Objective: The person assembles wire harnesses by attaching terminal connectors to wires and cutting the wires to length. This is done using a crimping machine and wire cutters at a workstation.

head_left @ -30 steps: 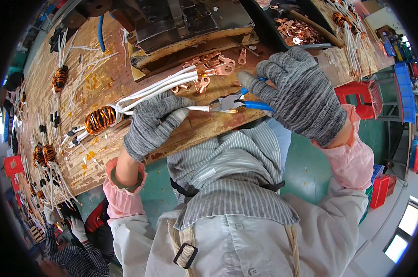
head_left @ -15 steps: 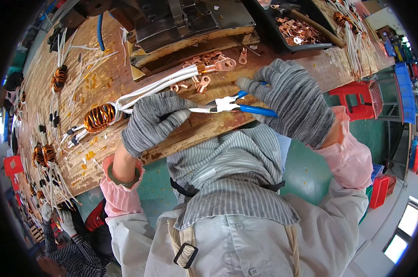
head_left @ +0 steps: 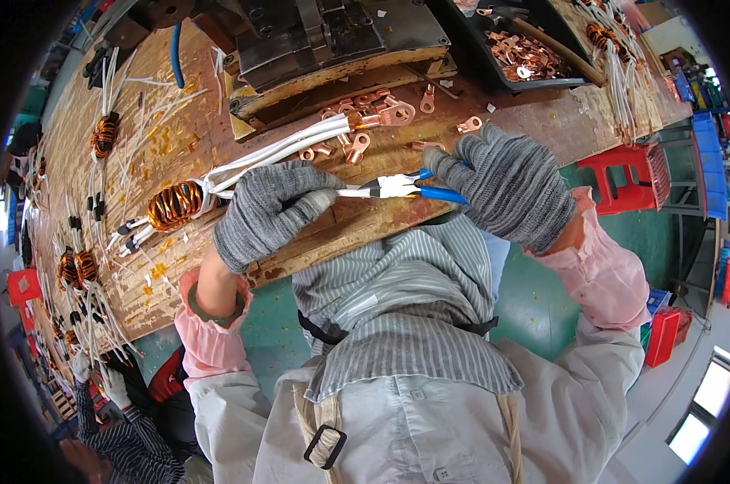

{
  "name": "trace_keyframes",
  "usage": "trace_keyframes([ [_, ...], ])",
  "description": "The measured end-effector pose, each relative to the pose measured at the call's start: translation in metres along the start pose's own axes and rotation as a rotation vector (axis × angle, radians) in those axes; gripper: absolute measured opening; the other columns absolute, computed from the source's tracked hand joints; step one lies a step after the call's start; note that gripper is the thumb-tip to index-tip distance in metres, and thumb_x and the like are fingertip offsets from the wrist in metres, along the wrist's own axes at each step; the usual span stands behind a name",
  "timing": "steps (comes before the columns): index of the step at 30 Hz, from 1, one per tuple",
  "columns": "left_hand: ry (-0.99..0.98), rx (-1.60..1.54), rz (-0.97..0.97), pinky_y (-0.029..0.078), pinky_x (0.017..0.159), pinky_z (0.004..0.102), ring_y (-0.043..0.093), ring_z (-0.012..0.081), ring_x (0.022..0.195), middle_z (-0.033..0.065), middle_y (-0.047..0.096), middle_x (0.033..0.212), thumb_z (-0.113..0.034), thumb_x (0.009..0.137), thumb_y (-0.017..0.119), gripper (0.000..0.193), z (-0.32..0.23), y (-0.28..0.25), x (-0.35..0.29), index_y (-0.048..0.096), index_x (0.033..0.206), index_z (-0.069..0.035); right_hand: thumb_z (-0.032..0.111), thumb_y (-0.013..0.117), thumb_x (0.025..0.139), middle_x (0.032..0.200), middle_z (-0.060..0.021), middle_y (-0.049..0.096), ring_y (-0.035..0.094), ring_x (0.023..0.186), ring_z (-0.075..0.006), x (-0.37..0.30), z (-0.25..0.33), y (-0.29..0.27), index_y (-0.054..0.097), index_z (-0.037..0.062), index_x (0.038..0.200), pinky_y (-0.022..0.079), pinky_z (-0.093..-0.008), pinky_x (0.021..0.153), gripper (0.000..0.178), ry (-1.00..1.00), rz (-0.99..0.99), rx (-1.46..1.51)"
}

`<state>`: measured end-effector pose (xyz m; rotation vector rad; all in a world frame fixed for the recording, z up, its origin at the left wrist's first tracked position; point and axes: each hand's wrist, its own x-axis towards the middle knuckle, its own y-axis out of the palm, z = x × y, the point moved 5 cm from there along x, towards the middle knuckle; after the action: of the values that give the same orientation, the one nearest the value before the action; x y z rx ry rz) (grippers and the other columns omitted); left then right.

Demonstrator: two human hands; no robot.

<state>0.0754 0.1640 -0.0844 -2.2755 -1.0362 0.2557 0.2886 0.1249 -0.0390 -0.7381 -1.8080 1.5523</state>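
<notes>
Right grip (head_left: 506, 189) is closed on the 2 blue handles of the pliers (head_left: 397, 186), just right of centre in the upper half of the frame; left grip (head_left: 272, 210) pinches the white wire (head_left: 353, 193) between thumb and fingers, left of centre. What I read as deciding the work is how wire and pliers line up. On my feed the wire's long axis runs nearly level across the frame, its right-hand end meeting the head of the pliers, which points left, so both lie on about the same line. From the right grip, that wire end lies to the left, beyond the handles; from the left grip, it lies just to the right, so I count the left as the nearer hand. Glare on the metal stops me from telling how far the jaws are closed. Higher in the frame, a copper lug (head_left: 395, 113) caps a bundle of white leads (head_left: 284, 143) running from the wound coil (head_left: 175, 206), which lies on the table (head_left: 575, 121) left of the left grip.
</notes>
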Motion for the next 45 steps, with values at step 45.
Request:
trace_keyframes([
  [45,-0.29,-0.531,-0.04,0.033,0.049,0.0166,0.041,0.0028,0.057,0.0001,0.055,0.076,-0.007,0.084,0.048,0.018,-0.008,-0.004,0.026,0.055,0.1,-0.006,0.027,0.061,0.068,0.095,-0.0115,0.055,0.052,0.09,-0.0271,-0.022,0.024,0.017,0.05,0.0094,0.12,0.037,-0.0449,0.08,0.056,0.516,-0.338,0.132],
])
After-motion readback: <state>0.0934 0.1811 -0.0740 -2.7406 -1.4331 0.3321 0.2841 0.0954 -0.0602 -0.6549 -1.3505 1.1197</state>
